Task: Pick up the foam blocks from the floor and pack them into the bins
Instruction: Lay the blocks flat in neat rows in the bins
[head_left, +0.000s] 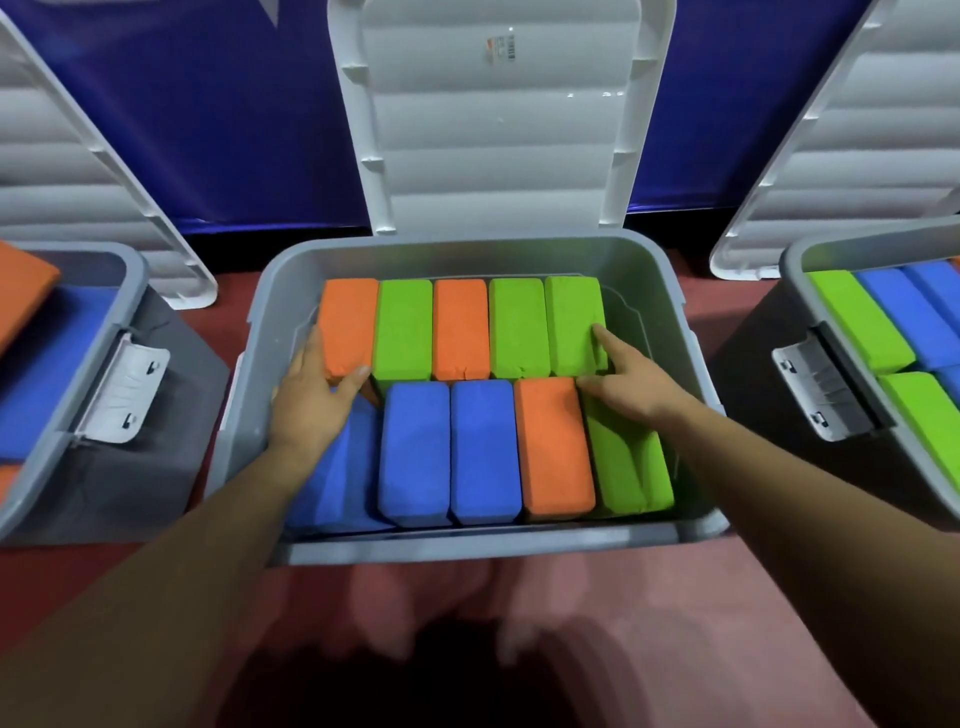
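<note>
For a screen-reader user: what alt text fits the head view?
Two bare hands press on foam blocks packed in an open grey bin: the left hand on the far-left orange block, the right hand on the far-right green block. Two more open bins with blocks flank it.

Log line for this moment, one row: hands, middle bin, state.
left hand: on far-left orange block | right hand: fingers on far-right green block | middle bin: blocks in two rows, lid open | nothing lifted

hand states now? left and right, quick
Left hand: open, fingers around the near end of the far-left orange block, not lifting it.
Right hand: open, fingertips resting on the far-right green block, holding nothing.
</note>
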